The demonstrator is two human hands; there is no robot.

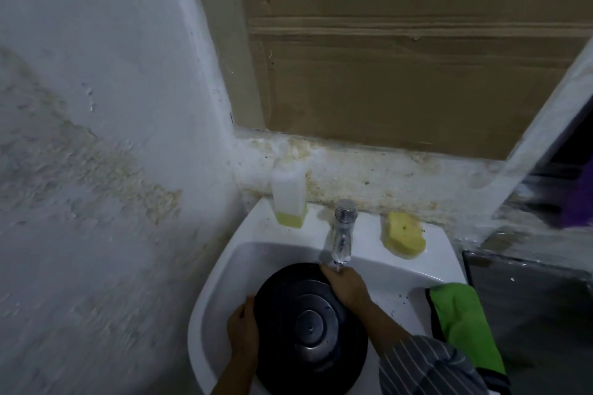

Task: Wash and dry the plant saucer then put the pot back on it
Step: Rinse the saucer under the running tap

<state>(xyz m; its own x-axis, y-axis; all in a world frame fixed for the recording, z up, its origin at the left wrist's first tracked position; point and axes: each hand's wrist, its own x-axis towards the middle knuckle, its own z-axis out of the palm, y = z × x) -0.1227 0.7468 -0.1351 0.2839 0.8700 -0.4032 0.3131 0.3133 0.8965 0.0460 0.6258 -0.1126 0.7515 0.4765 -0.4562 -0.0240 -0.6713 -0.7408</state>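
Head view: black plant saucer [308,327] in white sink [221,269]; left hand [243,329] fingers clamped on rim at 9 o'clock; right hand [345,287] fingers curled on rim at 1 o'clock, under running tap [341,234]; risk: wet rim slips, saucer knocks basin.

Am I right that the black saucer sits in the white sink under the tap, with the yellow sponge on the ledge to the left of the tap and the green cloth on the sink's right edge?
Not quite: the head view shows the yellow sponge on the ledge to the right of the tap, not the left. The rest holds: the black saucer sits in the white sink, and the green cloth lies on its right edge.
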